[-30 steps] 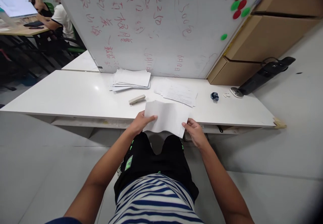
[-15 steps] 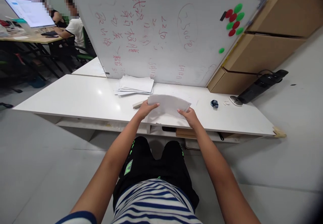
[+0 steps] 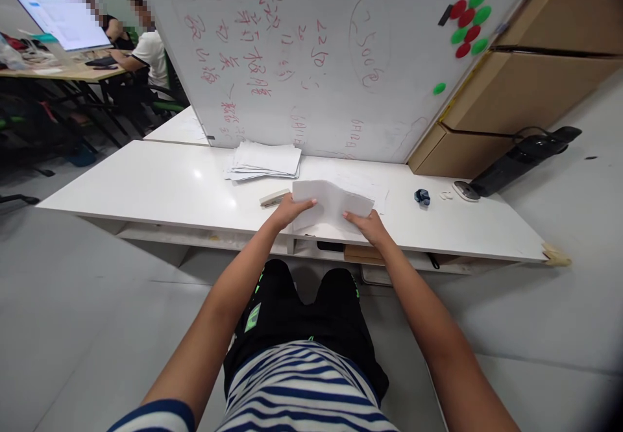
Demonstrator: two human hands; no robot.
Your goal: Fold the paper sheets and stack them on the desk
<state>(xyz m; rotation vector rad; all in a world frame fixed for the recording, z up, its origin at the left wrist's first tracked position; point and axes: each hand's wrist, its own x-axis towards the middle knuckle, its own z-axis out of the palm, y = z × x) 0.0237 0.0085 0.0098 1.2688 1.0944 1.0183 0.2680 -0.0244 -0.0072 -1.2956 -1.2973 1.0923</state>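
White sheets of paper (image 3: 331, 202) stand bent between my two hands, above the front of the white desk (image 3: 160, 185). My left hand (image 3: 291, 211) is closed on their left edge, thumb across the near face. On the right edge, my right hand (image 3: 367, 224) pinches them with the thumb in front and the fingers behind. A crease or bend runs down the middle of the paper. Just left of my left hand lies a pale stapler (image 3: 273, 198), partly behind it. Behind that rests a loose stack of white paper (image 3: 265, 159).
A whiteboard (image 3: 321, 62) with red writing and round magnets leans at the back. Cardboard boxes (image 3: 535, 91), a black bottle (image 3: 523, 163), a computer mouse (image 3: 466, 190) and a small dark blue object (image 3: 422, 197) are at right. Two people sit at a far desk, left.
The paper has gone from a smooth curve to a sharper bend at its middle, still held in both hands. The whole view has shifted slightly.
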